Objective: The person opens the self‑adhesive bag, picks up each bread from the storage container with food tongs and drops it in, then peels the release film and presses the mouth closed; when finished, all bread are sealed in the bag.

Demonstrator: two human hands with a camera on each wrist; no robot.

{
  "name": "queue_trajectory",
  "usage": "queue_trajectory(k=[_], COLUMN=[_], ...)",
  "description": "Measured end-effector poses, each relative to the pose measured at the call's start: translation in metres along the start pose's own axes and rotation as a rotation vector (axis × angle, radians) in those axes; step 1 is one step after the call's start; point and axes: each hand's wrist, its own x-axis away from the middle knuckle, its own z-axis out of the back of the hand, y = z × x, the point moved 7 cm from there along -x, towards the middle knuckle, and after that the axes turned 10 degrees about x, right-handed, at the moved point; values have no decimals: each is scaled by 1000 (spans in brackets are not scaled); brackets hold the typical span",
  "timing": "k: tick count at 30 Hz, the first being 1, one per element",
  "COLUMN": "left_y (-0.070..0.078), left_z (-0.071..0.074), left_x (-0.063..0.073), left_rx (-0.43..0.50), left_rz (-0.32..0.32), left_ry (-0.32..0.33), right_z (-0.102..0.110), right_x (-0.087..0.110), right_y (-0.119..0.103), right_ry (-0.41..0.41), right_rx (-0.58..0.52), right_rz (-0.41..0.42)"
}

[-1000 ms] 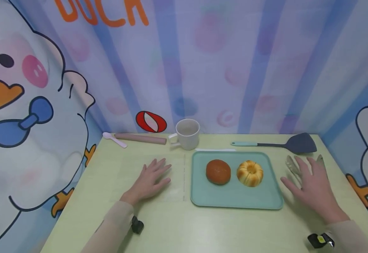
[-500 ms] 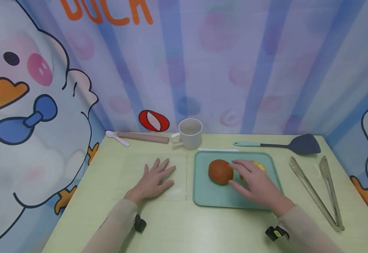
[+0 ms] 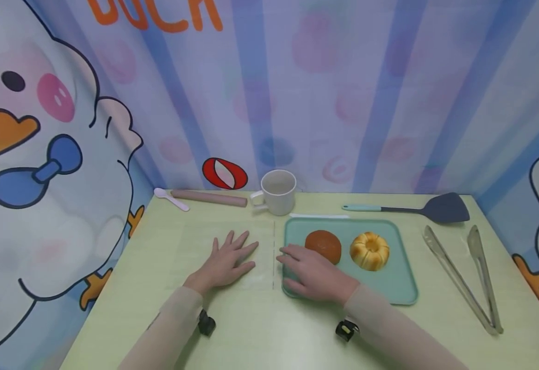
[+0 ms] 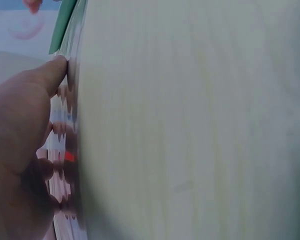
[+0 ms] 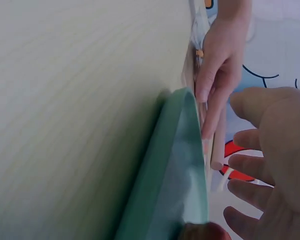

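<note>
My left hand (image 3: 225,263) rests with spread fingers on a clear plastic sheet (image 3: 264,280) at the table's left half. Its fingers touch the glossy sheet in the left wrist view. Over the left end of a mint-green tray (image 3: 399,290) hovers my right hand (image 3: 316,275), fingers stretched towards the sheet and holding nothing. In the right wrist view its fingers stand apart above the tray's rim (image 5: 162,155). A round brown bun (image 3: 323,242), partly hidden by that hand, lies on the tray. Beside it sits a golden ring-shaped bread (image 3: 370,252).
Behind the sheet lie a pale pink spoon (image 3: 171,199) and a pinkish rolling pin (image 3: 209,198). A white mug (image 3: 279,192) stands near the back wall. A thin white utensil (image 3: 320,216) lies behind the tray, a spatula (image 3: 443,208) further right. Metal tongs (image 3: 459,285) lie spread at the right.
My right hand has swept left, from over the tongs, across the breads, to the tray's left end. The left hand stays on the sheet.
</note>
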Motion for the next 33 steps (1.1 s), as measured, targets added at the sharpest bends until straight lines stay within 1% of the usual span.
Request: queue_trajectory(k=[5, 9, 12, 15, 19, 24, 26, 29, 33], left_y=[0, 2, 4, 5, 9, 17, 19, 19, 17], left_z=[0, 0, 0, -2, -2, -2, -4, -6, -6], left_x=[-4, -6, -6, -5, -5, -11, -14, -15, -15], left_rx=[-28, -30, -33, -40, -43, -28, -38, -63, -63], left_rz=[-13, -11, -11, 0, -2, -22, -19, -4, 0], left_ry=[-14, -29, -41, -55, -53, -65, -81, -96, -86], right_z=[-17, -29, -36, -39, -41, -43, -43, -44, -46], right_x=[-19, -26, -29, -32, -34, -34, -35, -37, -38], right_y=[-1, 0, 0, -2, -4, -2, -2, -2, -4], right_ry=[-89, -162, -197, -205, -195, -204, -215, -216, -224], right_rx=[65, 106, 127, 130, 132, 155, 154, 147, 154], right_rz=[-13, -30, -40, -46, -49, -68, -78, -82, -86])
